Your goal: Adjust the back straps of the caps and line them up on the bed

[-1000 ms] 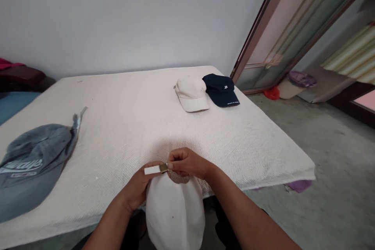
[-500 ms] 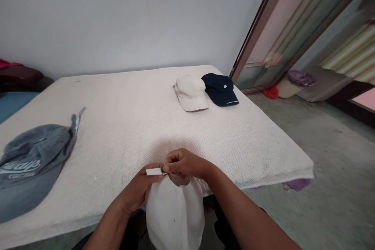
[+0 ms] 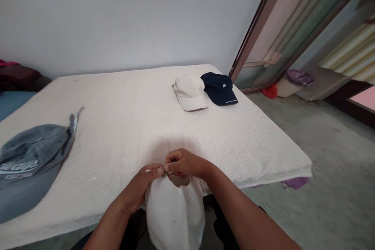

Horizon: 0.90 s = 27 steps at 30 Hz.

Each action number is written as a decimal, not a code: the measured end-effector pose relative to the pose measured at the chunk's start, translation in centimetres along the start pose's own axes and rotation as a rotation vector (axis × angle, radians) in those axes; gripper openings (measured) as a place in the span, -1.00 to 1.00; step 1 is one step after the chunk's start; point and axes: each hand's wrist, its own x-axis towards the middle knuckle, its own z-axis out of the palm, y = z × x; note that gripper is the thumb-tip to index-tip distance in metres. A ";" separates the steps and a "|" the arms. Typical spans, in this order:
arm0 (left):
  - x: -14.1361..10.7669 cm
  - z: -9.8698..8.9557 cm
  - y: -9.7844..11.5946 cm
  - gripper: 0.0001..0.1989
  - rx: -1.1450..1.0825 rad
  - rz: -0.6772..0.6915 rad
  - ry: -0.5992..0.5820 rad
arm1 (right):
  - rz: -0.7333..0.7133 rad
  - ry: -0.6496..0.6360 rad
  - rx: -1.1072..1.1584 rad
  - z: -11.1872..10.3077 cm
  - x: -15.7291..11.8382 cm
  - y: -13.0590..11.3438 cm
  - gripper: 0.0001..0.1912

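A white cap (image 3: 175, 215) hangs at the near edge of the bed, its back opening facing away from me. My left hand (image 3: 143, 183) pinches the cap's back strap, the thumb lying over it so that only a sliver of the strap shows. Right beside it, my right hand (image 3: 184, 163) is curled with thumb and finger closed on the strap at the top of the opening. The fingertips of both hands nearly meet there. The strap's buckle is mostly hidden by the fingers.
On the white bed cover (image 3: 123, 125) a grey cap (image 3: 32, 164) lies at the left. A cream cap (image 3: 190, 91) and a navy cap (image 3: 221, 90) lie together at the far right. A wall (image 3: 131, 19) stands behind; a bin (image 3: 293, 84) is on the floor.
My left thumb has moved over the white strap end, which stuck out before and is now covered. The right hand stays in place at the strap.
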 end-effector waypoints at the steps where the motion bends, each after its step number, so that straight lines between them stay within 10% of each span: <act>1: 0.0 0.0 0.0 -0.79 -0.009 -0.006 0.008 | 0.001 0.003 0.010 0.0 0.0 0.0 -0.74; 8: 0.4 0.5 -0.3 -0.84 -0.064 0.039 -0.065 | 0.005 0.020 0.073 0.2 -0.2 -0.1 -0.75; 18: -0.2 -1.6 2.2 -0.78 -0.525 -0.060 0.192 | -0.015 0.116 0.003 -1.1 -1.4 -0.7 -0.85; 27: -0.6 -1.6 1.6 -0.70 -0.517 -0.039 0.114 | -0.269 0.353 0.617 -2.2 -1.4 -1.1 -0.82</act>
